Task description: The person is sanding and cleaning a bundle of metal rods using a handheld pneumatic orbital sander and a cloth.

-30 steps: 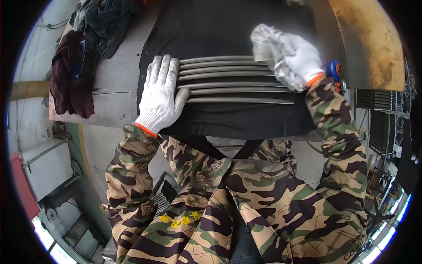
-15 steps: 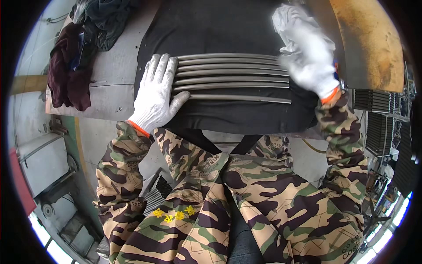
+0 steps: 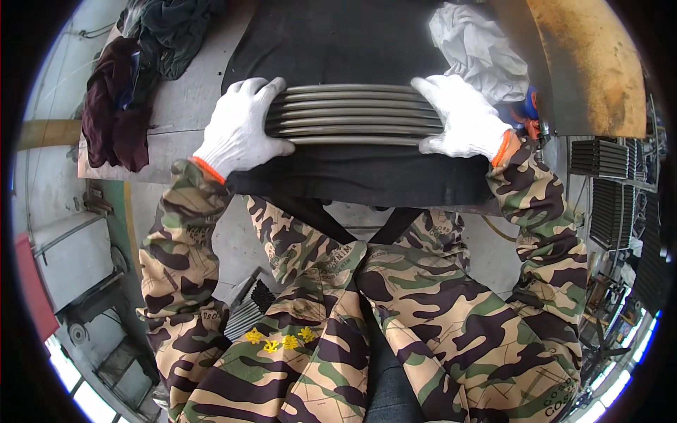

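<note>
Fingers of left hand (image 3: 241, 128) and right hand (image 3: 462, 118), slightly spread, press flat against opposite ends of metal rods (image 3: 352, 114).

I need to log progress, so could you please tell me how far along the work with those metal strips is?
Done: the grey metal strips lie side by side in one row on the black mat. In hand: the left hand and right hand, both gloved, press on the row's two ends. Left: the strips are not lifted off the mat, and a crumpled white cloth lies beside them.

Right hand (image 3: 462, 120) now on rods (image 3: 352, 113)
</note>
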A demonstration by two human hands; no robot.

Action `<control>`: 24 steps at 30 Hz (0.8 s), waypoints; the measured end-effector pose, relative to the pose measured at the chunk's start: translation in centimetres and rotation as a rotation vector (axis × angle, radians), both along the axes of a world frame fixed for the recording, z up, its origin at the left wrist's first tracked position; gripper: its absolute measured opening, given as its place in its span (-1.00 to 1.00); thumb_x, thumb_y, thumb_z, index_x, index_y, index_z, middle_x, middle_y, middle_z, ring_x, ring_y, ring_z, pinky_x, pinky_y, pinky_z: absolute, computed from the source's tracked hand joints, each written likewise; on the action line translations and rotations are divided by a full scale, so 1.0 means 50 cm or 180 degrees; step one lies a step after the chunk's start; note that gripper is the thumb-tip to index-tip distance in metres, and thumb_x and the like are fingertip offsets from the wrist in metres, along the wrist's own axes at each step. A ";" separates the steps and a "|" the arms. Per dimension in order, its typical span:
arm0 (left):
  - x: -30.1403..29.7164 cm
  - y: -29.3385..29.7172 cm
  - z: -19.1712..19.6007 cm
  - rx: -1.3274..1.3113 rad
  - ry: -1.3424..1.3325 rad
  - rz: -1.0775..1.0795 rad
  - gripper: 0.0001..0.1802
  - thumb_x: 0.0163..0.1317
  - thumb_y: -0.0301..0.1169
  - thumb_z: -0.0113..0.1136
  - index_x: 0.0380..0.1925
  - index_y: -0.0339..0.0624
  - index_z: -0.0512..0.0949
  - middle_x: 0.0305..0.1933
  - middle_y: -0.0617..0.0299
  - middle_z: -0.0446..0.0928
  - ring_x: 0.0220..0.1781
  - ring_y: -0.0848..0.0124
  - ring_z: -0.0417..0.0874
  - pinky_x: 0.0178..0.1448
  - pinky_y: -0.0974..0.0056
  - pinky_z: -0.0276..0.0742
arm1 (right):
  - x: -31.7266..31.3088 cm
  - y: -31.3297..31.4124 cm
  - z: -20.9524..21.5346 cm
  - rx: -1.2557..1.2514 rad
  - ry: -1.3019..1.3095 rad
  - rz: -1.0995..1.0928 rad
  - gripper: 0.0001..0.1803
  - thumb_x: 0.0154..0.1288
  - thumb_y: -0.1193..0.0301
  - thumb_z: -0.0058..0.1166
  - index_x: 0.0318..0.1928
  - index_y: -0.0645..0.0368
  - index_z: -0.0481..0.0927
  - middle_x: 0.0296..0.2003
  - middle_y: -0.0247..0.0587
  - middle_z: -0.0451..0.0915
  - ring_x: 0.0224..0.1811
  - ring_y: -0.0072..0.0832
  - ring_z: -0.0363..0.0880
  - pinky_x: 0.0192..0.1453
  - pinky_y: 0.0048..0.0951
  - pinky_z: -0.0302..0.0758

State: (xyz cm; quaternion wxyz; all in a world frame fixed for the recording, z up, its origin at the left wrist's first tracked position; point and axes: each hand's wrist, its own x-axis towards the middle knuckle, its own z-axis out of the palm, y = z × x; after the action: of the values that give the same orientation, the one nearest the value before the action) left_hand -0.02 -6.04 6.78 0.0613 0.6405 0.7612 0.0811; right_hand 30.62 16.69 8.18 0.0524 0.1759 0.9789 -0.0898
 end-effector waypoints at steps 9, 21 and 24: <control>0.008 0.020 0.064 -0.0775 0.0063 0.0240 0.08 -0.35 -0.05 0.76 0.29 -0.17 0.57 0.21 -0.03 0.56 0.33 -0.06 0.54 0.43 -0.02 0.53 | -0.048 -0.024 0.037 0.0021 -0.0597 -0.0137 0.06 -0.14 0.04 0.68 0.35 0.23 0.46 0.17 0.04 0.51 0.28 0.00 0.49 0.37 -0.03 0.53; 0.023 0.073 0.013 -0.0669 -0.0144 -0.0004 -0.09 -0.30 -0.01 0.75 0.10 -0.24 0.65 0.06 -0.05 0.63 0.18 -0.04 0.64 0.28 0.00 0.62 | -0.013 -0.005 0.029 -0.0100 -0.0537 -0.0436 -0.14 -0.08 0.09 0.63 0.22 0.24 0.60 0.09 0.04 0.65 0.23 -0.01 0.63 0.34 -0.09 0.58; 0.016 0.045 0.043 -0.0711 0.0055 0.0170 -0.17 -0.25 -0.02 0.73 0.05 -0.24 0.68 0.03 -0.05 0.65 0.16 -0.05 0.65 0.28 0.00 0.62 | -0.048 -0.012 0.025 -0.0112 -0.0466 -0.0290 -0.17 -0.08 0.08 0.63 0.18 0.22 0.61 0.06 0.02 0.64 0.18 -0.01 0.64 0.29 -0.09 0.60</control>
State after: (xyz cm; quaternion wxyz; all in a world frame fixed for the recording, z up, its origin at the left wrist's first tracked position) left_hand 0.76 -3.81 8.92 0.1236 0.6099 0.7828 -0.0081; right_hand 28.24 16.09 9.41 0.1227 0.2253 0.9617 -0.0962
